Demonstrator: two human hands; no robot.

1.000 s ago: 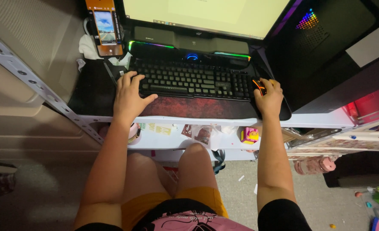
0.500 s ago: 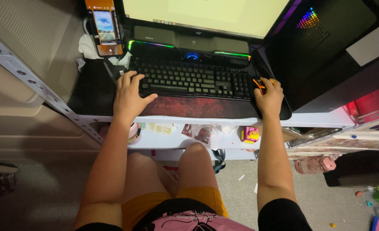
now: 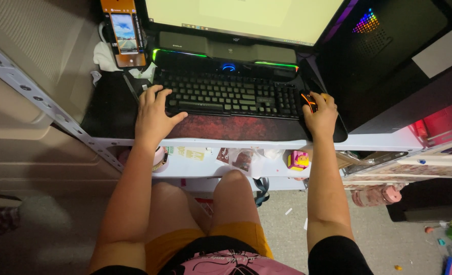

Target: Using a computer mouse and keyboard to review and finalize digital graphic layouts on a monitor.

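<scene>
Left hand [image 3: 153, 116] resting spread wide, fingertips touching the left end of the black keyboard [image 3: 231, 95] lying far on the desk, right hand [image 3: 320, 116] cupping, fingers curled over, the mouse [image 3: 307, 102] just right of it.

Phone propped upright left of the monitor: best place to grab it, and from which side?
Take the phone by its two long orange edges, near the middle, coming from the front and above. It stands upright, screen toward the person, with the monitor close on its right and its lower end near the keyboard, so the long sides look most exposed. How it is mounted is not visible.
</scene>
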